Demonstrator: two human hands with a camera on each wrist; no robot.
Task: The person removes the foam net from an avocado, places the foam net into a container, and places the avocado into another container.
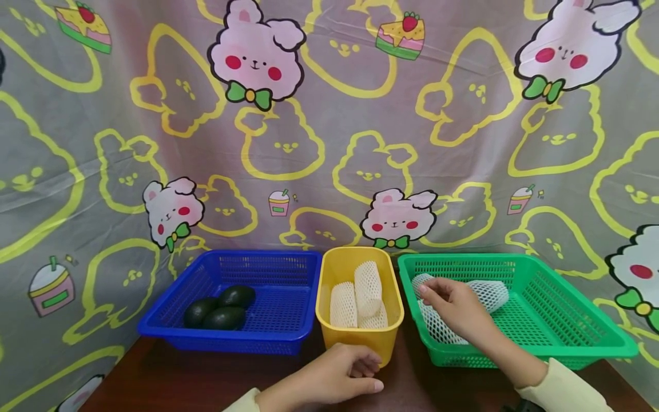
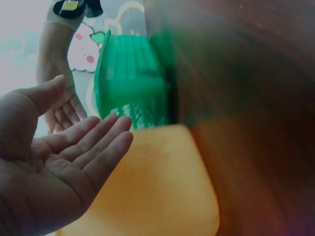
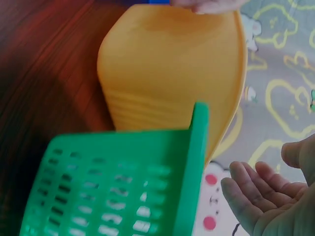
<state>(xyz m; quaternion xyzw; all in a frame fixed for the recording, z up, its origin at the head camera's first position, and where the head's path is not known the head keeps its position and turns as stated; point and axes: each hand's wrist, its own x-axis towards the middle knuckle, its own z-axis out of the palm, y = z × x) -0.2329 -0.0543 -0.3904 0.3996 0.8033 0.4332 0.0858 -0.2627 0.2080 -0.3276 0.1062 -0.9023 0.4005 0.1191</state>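
My left hand (image 1: 334, 375) hovers in front of the yellow bin (image 1: 355, 336), fingers loosely extended and palm bare in the left wrist view. Cream foam net sleeves (image 1: 368, 289) stand inside that bin. On the right, my right hand (image 1: 458, 306) is over the left part of the green basket (image 1: 546, 323). Its fingers are relaxed, and nothing lies in the palm in the right wrist view. Below and around this hand are several white foam net sleeves (image 1: 440, 327) in the basket, partly hidden by the hand. Three dark green avocados (image 1: 223, 319) sit in the blue basket (image 1: 278, 309).
The three containers stand side by side on a dark reddish-brown wooden table (image 1: 139, 377), with the yellow bin in the middle. Behind them hangs a patterned curtain (image 1: 329, 143) with cartoon rabbits. The green basket's rim rises close beside the bin.
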